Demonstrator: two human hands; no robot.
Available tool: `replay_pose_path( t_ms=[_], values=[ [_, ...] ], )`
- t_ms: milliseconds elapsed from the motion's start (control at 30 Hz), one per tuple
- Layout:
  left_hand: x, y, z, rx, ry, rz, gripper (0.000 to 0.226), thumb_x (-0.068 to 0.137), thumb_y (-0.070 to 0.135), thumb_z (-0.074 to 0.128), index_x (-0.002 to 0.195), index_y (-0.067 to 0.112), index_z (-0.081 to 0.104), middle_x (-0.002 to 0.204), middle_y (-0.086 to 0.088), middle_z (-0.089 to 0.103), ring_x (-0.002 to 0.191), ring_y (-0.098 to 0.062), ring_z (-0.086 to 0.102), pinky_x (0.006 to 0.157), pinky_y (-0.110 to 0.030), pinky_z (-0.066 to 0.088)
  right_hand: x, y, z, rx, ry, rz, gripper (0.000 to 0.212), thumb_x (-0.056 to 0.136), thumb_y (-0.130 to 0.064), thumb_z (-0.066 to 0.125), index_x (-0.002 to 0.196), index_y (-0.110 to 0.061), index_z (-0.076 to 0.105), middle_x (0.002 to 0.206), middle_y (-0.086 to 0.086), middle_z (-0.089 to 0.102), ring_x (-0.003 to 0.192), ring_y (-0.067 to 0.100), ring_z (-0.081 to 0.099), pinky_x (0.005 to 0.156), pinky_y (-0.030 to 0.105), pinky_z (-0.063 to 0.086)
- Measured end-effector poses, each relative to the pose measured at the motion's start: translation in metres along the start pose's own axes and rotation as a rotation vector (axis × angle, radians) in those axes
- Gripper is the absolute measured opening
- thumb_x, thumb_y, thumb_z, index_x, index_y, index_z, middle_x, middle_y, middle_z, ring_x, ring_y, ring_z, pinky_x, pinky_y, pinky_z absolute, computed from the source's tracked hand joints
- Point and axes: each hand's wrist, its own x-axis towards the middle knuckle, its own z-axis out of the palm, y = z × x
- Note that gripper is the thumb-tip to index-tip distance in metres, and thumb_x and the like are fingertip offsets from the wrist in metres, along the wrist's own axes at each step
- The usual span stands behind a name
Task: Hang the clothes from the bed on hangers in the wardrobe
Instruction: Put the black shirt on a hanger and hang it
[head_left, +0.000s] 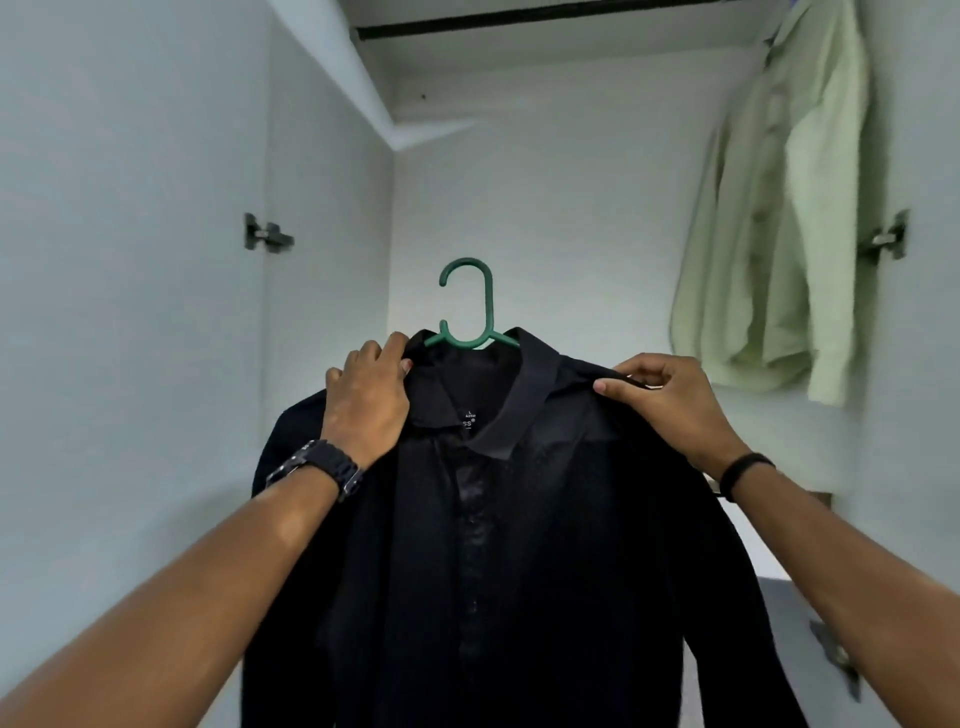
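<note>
A black collared shirt (519, 545) hangs on a green plastic hanger (467, 306), whose hook sticks up above the collar inside the wardrobe. My left hand (369, 395) grips the shirt's left shoulder beside the collar. My right hand (670, 400) pinches the fabric at the right shoulder seam between thumb and fingers. The hanger's arms are hidden under the shirt. The dark wardrobe rail (519, 21) runs across the top, well above the hook.
A pale green shirt (779, 234) hangs at the right end of the wardrobe. White wardrobe walls stand on the left (322, 260) and at the back. Door hinges sit at the left (265, 234) and right (888, 239).
</note>
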Motion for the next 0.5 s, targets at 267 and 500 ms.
replay_pose_path(
  t_ms=[267, 500],
  values=[
    [0.201, 0.104, -0.038, -0.232, -0.114, 0.058, 0.024, 0.102, 0.022, 0.038, 0.123, 0.012, 0.044, 0.108, -0.013, 0.058, 0.104, -0.034, 0.052, 0.088, -0.047, 0.036, 0.137, -0.116, -0.126, -0.296, -0.266, 0.235, 0.043, 0.091, -0.036, 0.063, 0.059, -0.016, 0.041, 0.053, -0.01, 0.038, 0.047, 0.004, 0.034, 0.051, 0.02, 0.027],
    [0.318, 0.175, -0.032, -0.271, -0.081, 0.044, 0.024, 0.101, 0.024, 0.042, 0.116, 0.006, 0.047, 0.111, -0.017, 0.057, 0.102, -0.037, 0.053, 0.08, -0.042, 0.035, 0.211, -0.153, -0.202, -0.171, -0.202, 0.246, 0.03, 0.087, -0.016, 0.068, 0.101, 0.01, 0.061, 0.101, 0.024, 0.069, 0.089, 0.03, 0.066, 0.088, 0.041, 0.05]
  ],
)
